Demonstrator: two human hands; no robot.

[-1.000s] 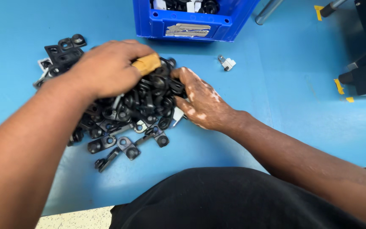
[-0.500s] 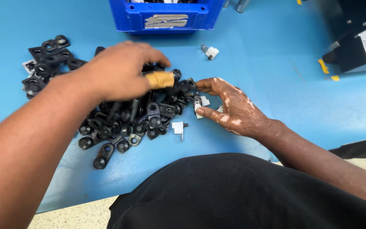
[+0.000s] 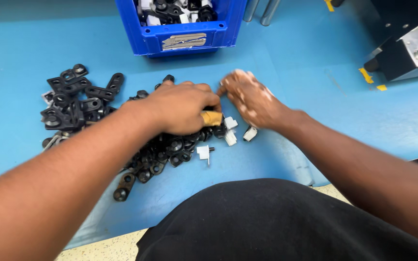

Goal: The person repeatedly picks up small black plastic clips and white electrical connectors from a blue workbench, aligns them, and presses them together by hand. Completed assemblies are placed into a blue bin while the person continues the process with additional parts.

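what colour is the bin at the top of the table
The bin is bright blue, holding black and white parts; the head view shows it.

Bright, even light fills the frame and seems to fall from overhead, with colours strong and nothing washed out. The desk [image 3: 315, 63] shows only soft, short shadows, darkest under the blue bin [image 3: 185, 36] at the top and beneath the forearms. The right hand [image 3: 250, 99] at centre is smeared by motion blur, its fingers indistinct; the left hand [image 3: 180, 106] is sharper. The black parts [image 3: 73, 101] at left are crisp. A grey metal housing [image 3: 414, 48] at upper right carries mild glare.
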